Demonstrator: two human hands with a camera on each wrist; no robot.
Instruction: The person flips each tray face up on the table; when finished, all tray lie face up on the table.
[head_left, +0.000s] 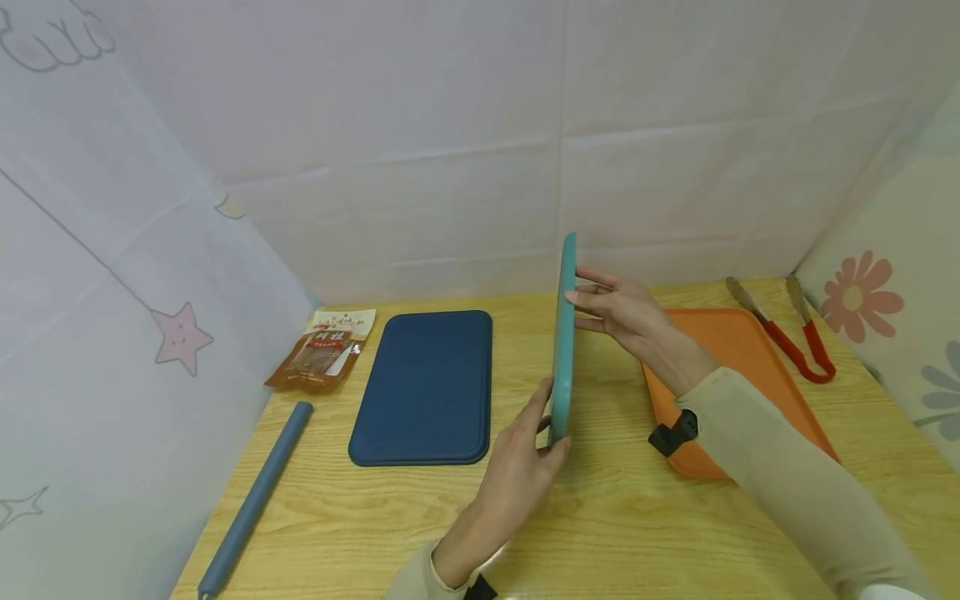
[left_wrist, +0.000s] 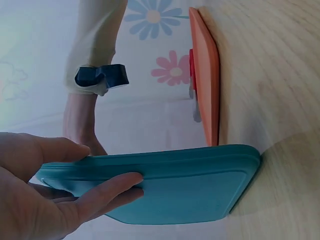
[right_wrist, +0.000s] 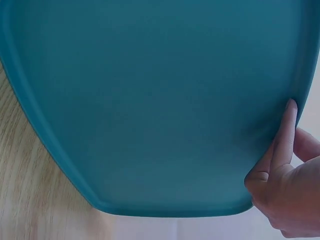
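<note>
Upright teal tray, white-lettered packet

A brown packet, grey rod, navy tray, orange tray and red-handled tongs lie on the table.

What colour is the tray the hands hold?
Teal; the tray shows best in the right wrist view.
</note>
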